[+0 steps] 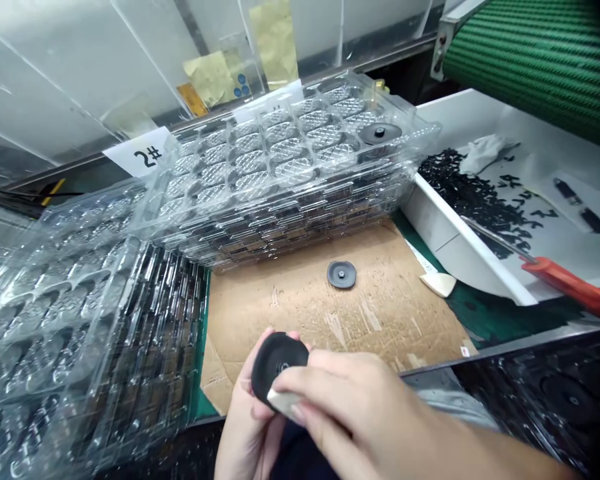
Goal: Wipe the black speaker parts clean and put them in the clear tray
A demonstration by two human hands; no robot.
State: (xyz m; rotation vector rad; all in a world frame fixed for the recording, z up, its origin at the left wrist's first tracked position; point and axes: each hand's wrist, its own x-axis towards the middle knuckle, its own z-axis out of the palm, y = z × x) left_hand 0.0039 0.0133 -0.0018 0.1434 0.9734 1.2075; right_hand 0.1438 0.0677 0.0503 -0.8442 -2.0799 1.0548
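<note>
My left hand [247,420] cradles a round black rubber disc [277,367] from below, its central metal hole facing up. My right hand [340,400] pinches a pale flat wedge [283,403] and presses it against the disc's lower edge. On the cardboard sheet [300,320] ahead lies a matching black disc [341,274], with a similar pale wedge [439,285] to its right. A third disc [380,133] rests on top of the stacked trays.
Stacks of clear blister trays [280,173] fill the back and left, with a "2#" label [143,153] behind them. To the right stands a white bin [480,220] of black scraps, with an orange-handled blade [570,280] on its rim. A green belt [530,60] runs top right; a dark tray [550,400] sits lower right.
</note>
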